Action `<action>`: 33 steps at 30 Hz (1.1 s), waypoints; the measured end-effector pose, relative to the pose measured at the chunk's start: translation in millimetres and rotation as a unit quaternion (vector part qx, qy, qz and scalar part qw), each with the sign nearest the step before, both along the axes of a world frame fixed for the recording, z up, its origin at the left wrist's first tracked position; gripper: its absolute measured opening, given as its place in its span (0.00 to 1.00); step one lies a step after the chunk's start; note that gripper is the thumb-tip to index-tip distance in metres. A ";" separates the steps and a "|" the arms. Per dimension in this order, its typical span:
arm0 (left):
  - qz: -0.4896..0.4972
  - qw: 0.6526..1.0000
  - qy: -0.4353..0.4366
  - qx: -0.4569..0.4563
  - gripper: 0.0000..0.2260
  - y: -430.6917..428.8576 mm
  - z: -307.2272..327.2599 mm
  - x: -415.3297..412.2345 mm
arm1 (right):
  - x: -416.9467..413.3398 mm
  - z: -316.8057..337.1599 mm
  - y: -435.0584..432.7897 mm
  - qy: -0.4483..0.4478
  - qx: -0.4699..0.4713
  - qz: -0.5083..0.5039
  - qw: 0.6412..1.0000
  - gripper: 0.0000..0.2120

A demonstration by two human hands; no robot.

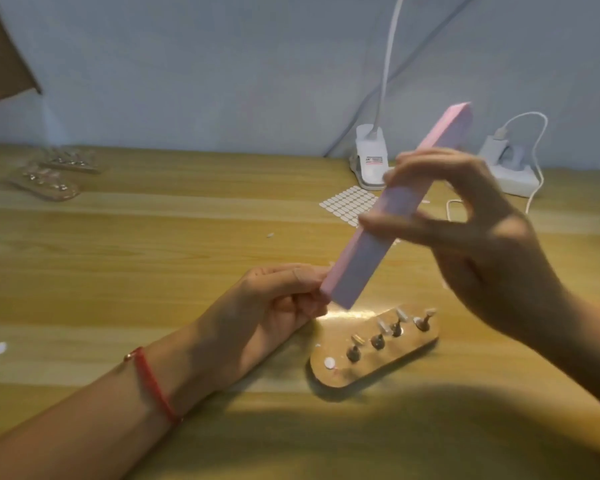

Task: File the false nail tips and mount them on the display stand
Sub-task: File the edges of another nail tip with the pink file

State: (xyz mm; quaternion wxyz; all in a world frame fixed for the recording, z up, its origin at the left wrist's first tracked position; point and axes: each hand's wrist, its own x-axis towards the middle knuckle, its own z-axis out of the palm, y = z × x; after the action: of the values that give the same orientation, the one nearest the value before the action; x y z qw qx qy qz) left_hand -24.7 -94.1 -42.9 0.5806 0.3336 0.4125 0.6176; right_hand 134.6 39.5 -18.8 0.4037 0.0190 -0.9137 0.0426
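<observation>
Right hand point(482, 244) pinches the pink buffer block point(357, 258) mid-length, left hand point(274, 303) meets its lower end, grip curled on what I can't tell, above the display stand point(336, 375) near the front edge of the desk point(153, 271).

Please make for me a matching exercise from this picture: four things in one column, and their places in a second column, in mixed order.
1 pink buffer block
2 display stand
3 sheet of white tabs
4 red cord

a around the left wrist
b flat on the table, beside the lamp base
c pinched in the right hand
d on the table, bearing small pegs

Pairs: 1-c, 2-d, 3-b, 4-a
</observation>
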 end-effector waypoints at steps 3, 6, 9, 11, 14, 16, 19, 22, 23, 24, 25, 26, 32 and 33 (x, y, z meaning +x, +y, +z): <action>-0.024 0.999 -0.002 0.027 0.08 -2.2 -1.4 0.6 | -4.7 -15.4 -16.8 -0.069 -0.064 0.083 0.992 0.18; 0.013 1.000 0.004 0.024 0.05 1.4 -5.2 0.7 | 2.3 -3.8 -2.1 -0.059 -0.106 0.050 0.991 0.20; 0.011 1.000 -0.014 0.022 0.13 2.0 -6.7 -1.0 | 0.5 -3.6 -3.0 -0.057 -0.064 0.013 0.996 0.15; 0.001 1.000 -0.015 0.022 0.13 0.5 -5.9 -0.7 | -2.2 -17.5 -20.3 -0.097 -0.020 0.058 0.993 0.14; 0.029 0.999 -0.016 0.008 0.06 2.5 -7.3 -0.1 | 2.5 0.1 -0.5 -0.082 -0.030 0.008 0.996 0.18; 0.026 0.999 -0.021 0.014 0.10 2.0 -7.5 -0.7 | -0.1 5.9 1.1 -0.065 -0.108 0.003 0.992 0.18; -0.014 0.999 -0.027 0.031 0.20 -0.9 -6.9 -1.2 | -6.4 -14.5 -27.4 -0.103 -0.193 0.120 0.968 0.18; 0.015 0.999 -0.020 0.028 0.18 1.8 -9.2 -0.1 | 0.2 -1.2 -7.2 -0.079 -0.162 0.063 0.982 0.19; 0.027 0.999 -0.019 0.024 0.18 2.7 -10.2 -0.3 | 1.9 1.9 0.1 -0.064 -0.145 0.021 0.987 0.22; 0.026 0.999 -0.025 0.024 0.19 2.5 -9.8 -0.4 | 1.8 1.5 -0.6 -0.056 -0.128 0.005 0.990 0.22; 0.016 0.999 -0.031 0.027 0.21 2.5 -10.2 -1.3 | 0.0 -3.5 -7.8 -0.068 -0.119 0.013 0.991 0.20; 0.004 0.999 -0.032 0.029 0.21 1.1 -8.9 -1.8 | -1.7 -11.7 -17.8 -0.083 -0.094 0.044 0.991 0.17; 0.023 0.999 -0.039 0.021 0.21 2.6 -9.9 -0.6 | 1.1 2.8 -0.5 -0.067 -0.120 -0.022 0.990 0.19; 0.016 0.999 -0.041 0.021 0.21 2.1 -10.2 -1.1 | 2.2 -3.3 -5.2 -0.071 -0.116 -0.008 0.991 0.19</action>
State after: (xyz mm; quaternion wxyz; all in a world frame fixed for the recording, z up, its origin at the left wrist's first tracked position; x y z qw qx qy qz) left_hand -25.8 -92.0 -53.1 0.5800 0.3134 0.3809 0.6483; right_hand 136.8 34.3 -22.0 0.3378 -0.0383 -0.9290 0.1459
